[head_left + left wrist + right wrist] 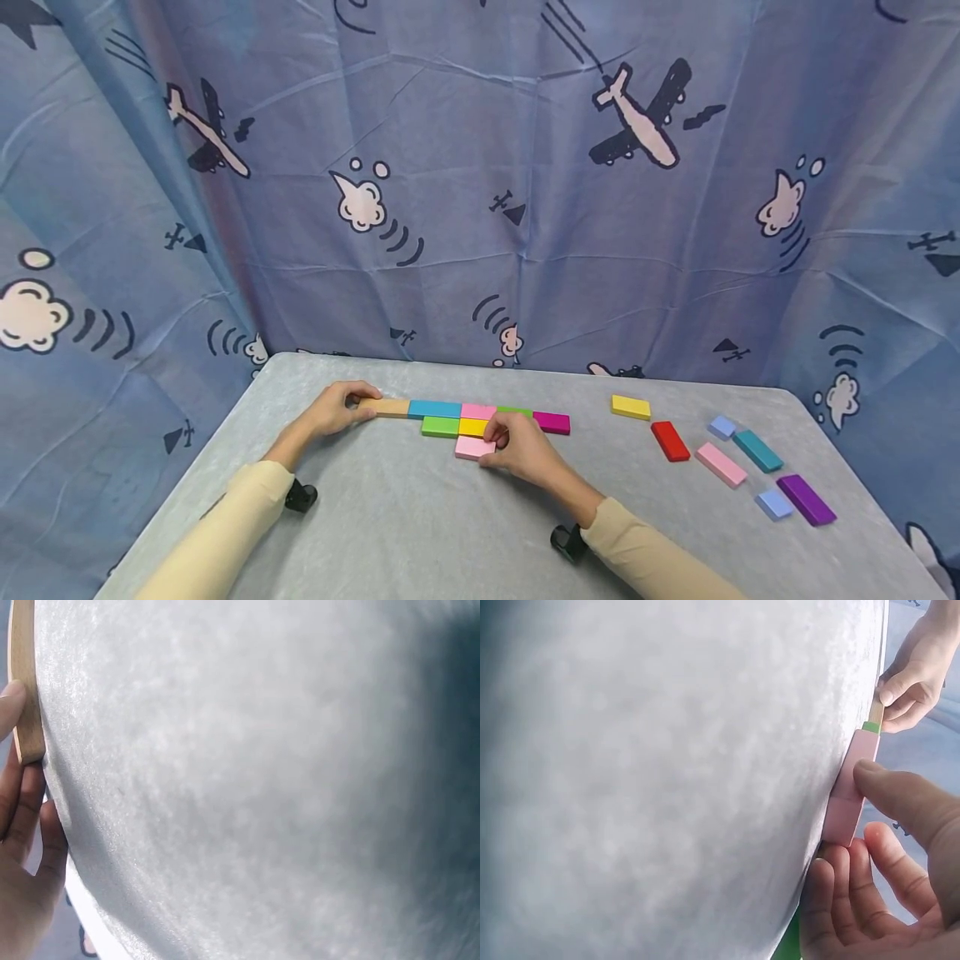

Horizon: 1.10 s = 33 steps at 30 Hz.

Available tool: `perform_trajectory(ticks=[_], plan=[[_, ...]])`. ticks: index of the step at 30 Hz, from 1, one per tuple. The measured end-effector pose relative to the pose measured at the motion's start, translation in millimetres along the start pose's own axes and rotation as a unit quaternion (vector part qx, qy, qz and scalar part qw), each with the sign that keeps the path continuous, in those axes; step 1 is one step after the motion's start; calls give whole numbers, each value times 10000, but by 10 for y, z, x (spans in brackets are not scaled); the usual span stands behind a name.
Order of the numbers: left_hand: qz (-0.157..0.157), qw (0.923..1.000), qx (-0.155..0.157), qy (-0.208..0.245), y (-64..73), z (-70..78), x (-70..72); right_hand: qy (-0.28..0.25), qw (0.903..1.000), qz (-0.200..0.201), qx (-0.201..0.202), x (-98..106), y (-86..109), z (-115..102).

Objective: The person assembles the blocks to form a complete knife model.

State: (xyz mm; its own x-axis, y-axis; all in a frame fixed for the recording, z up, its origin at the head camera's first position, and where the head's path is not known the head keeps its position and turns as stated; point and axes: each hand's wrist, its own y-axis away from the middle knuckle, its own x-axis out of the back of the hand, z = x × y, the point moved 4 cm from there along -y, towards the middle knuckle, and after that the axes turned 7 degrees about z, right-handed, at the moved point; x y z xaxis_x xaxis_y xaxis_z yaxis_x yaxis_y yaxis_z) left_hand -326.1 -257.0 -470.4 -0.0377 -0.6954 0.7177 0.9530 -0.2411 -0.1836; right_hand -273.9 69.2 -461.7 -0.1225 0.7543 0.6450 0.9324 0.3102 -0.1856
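My left hand (341,407) pinches the left end of a tan wooden block (392,408), with the thumb along its near side in the left wrist view. Rightward from it run a blue block (435,409), a pink block (477,411), a green block (514,410) and a magenta block (553,423). A second, nearer row has a green block (440,427) and a yellow block (472,427). At the front, my right hand (525,450) grips a light pink block (475,448), thumb on its near side and fingers by its right end. That hand hides part of the rows.
Loose blocks lie to the right: yellow (631,407), red (670,442), pink (721,465), teal (757,451), purple (806,500) and two small light blue ones. A patterned blue curtain (450,275) hangs behind the grey-covered table (375,533).
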Motion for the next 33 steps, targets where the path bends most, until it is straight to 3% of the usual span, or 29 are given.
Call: perform_trajectory(ticks=[33], plan=[[24,10000,-88,5,4,36,9,4,9995,126,-278,12,-29,25]])
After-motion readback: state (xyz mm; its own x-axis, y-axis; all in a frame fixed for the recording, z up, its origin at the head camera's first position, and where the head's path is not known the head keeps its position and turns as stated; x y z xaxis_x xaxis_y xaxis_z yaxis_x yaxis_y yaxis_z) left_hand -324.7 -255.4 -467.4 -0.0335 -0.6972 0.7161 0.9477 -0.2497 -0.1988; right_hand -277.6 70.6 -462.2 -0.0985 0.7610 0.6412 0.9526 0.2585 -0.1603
